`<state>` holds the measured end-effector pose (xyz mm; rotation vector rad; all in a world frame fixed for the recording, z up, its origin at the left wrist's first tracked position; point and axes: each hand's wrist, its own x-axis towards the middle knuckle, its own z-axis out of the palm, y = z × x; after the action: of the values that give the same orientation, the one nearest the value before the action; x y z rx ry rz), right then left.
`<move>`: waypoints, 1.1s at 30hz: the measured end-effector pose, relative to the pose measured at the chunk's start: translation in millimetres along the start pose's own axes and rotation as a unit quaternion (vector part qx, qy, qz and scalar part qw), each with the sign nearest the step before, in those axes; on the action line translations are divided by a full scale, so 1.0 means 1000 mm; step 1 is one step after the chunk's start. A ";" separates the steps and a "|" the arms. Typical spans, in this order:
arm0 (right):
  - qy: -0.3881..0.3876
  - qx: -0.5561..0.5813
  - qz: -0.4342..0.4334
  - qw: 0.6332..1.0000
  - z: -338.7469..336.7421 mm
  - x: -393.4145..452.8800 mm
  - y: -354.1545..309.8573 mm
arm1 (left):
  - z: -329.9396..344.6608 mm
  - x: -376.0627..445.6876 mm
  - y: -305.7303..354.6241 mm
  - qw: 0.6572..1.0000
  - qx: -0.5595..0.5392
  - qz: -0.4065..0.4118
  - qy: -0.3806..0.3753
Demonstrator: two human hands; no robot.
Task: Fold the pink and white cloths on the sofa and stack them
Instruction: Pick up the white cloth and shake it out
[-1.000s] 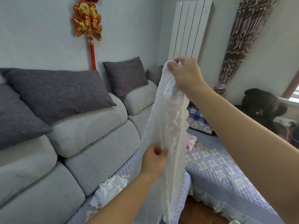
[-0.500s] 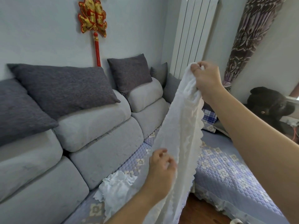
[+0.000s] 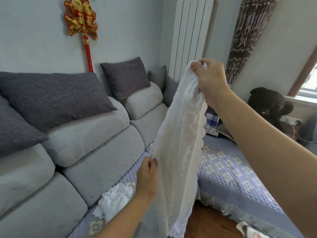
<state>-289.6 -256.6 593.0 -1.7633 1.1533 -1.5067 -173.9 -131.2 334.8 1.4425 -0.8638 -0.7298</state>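
Note:
A sheer white cloth (image 3: 178, 152) with a scalloped lace edge hangs in the air over the sofa seat. My right hand (image 3: 210, 79) pinches its top corner, held high. My left hand (image 3: 148, 177) grips its left edge lower down, fingers closed on the fabric. A second white cloth (image 3: 114, 201) lies crumpled on the blue quilted seat cover (image 3: 228, 179), just left of my left forearm. No pink cloth shows in this view; the hanging cloth hides part of the seat.
The grey sofa (image 3: 89, 146) runs along the left wall with dark grey cushions (image 3: 54, 97). A white radiator (image 3: 190, 36) and a patterned curtain (image 3: 247, 35) stand behind. A black plush toy (image 3: 269, 103) sits at right. Wooden floor (image 3: 207, 222) shows below.
My right hand has moved right with the cloth's top corner. My left hand has shifted along the cloth's left edge and closed on it. The view has panned left.

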 end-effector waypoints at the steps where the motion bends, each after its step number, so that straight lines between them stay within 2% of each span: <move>1: 0.003 0.002 0.004 1.000 0.000 0.002 0.001 | 0.003 -0.012 0.011 0.996 -0.069 -0.032 -0.056; 2: 0.000 0.002 0.006 1.000 0.000 0.004 0.002 | 0.009 -0.025 0.021 0.976 -0.128 -0.085 -0.152; 4: -0.023 -0.002 0.004 1.000 0.004 0.005 0.002 | 0.027 -0.048 0.035 0.901 -0.170 -0.180 -0.356; 5: -0.042 -0.009 0.001 0.999 0.005 0.004 0.003 | 0.032 -0.053 0.034 0.876 -0.142 -0.190 -0.420; 6: -0.064 -0.014 -0.002 0.998 0.005 0.003 0.003 | 0.035 -0.053 0.028 0.878 -0.105 -0.183 -0.430; 8: -0.114 -0.017 -0.005 0.993 0.002 0.000 0.006 | 0.031 -0.044 0.019 0.922 -0.045 -0.148 -0.355; 10: -0.154 -0.005 -0.002 0.988 -0.002 -0.004 0.009 | 0.022 -0.032 0.011 0.965 0.023 -0.050 -0.255; 11: -0.165 0.000 -0.001 0.986 -0.003 -0.007 0.010 | 0.019 -0.027 0.009 0.975 0.072 0.006 -0.209; 13: -0.176 0.010 0.000 0.984 -0.003 -0.010 0.012 | 0.017 -0.023 0.004 0.967 0.174 0.119 -0.141; 15: -0.179 0.018 0.001 0.984 -0.002 -0.012 0.012 | 0.018 -0.028 0.004 0.954 0.200 0.196 -0.108; 17: -0.180 0.024 0.000 0.983 -0.002 -0.013 0.010 | 0.021 -0.036 0.010 0.969 0.092 0.168 -0.156; 19: -0.182 0.028 -0.005 0.983 -0.004 -0.013 0.007 | 0.021 -0.044 0.015 0.965 -0.007 0.079 -0.252; 21: -0.187 0.030 -0.008 0.982 -0.006 -0.013 0.005 | 0.019 -0.047 0.018 0.946 -0.076 -0.018 -0.314; 22: -0.190 0.034 -0.006 0.981 -0.007 -0.012 0.005 | 0.017 -0.046 0.020 0.928 -0.138 -0.095 -0.333; 24: -0.195 0.049 0.006 0.980 -0.008 -0.011 0.006 | 0.015 -0.042 0.021 0.893 -0.211 -0.206 -0.341; 25: -0.196 0.055 0.011 0.979 -0.009 -0.011 0.007 | 0.015 -0.039 0.020 0.912 -0.170 -0.186 -0.325; 27: -0.196 0.055 0.015 0.979 -0.009 -0.010 0.008 | 0.017 -0.034 0.015 0.966 0.017 -0.050 -0.252; 29: -0.199 0.047 0.015 0.979 -0.009 -0.010 0.011 | 0.018 -0.031 0.009 0.970 0.137 0.071 -0.188; 31: -0.202 0.044 0.015 0.978 -0.008 -0.011 0.013 | 0.019 -0.027 0.000 0.960 0.158 0.147 -0.179; 33: -0.203 0.054 0.016 0.978 -0.008 -0.011 0.013 | 0.019 -0.019 -0.012 0.956 0.167 0.179 -0.163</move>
<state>-300.5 -252.7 578.3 -1.8548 0.8706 -1.0962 -199.4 -125.1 320.9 1.4184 -1.5196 -0.5676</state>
